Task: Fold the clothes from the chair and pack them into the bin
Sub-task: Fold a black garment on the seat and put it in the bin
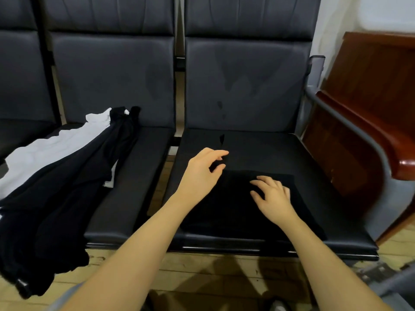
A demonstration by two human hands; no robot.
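Observation:
A folded black garment lies flat on the right-hand seat of a row of dark padded chairs. My right hand rests on top of it with its fingers spread and slightly bent. At the garment's far left corner hovers my left hand, its forefinger and thumb apart and holding nothing that I can make out. A heap of black and white clothes lies across the middle seat and hangs over its front edge. No bin is plainly visible.
A dark red wooden cabinet stands right of the chair's grey armrest. Pale wooden floor runs in front of the seats. A blurred grey object sits at the bottom right corner.

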